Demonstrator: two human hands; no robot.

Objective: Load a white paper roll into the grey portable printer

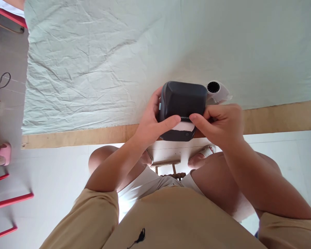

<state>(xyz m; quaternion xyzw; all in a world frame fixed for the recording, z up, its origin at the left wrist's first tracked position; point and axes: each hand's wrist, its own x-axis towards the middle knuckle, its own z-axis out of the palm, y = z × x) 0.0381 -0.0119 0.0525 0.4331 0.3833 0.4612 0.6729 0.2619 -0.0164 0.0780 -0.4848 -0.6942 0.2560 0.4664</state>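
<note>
A dark, boxy label printer (185, 100) with rounded corners is held up between my hands at the table's near edge. Pale lettering, partly covered by my thumbs, runs along its front, above a white strip (183, 126) and a small round button. My left hand (155, 119) grips the printer's left side, thumb lying across the front. On the right side, my right hand (220, 121) has its fingers curled in and its thumb pressed on the front near the lettering. Just beyond that hand lies a white device (220, 91) with a round black end.
A wrinkled pale green cloth (93, 69) covers the table, whose wooden edge (80, 135) shows in front of me. At the left are red metal bars (11, 201), cables (2, 79) and another person's foot in a pink shoe (3, 154). My knees are below the table edge.
</note>
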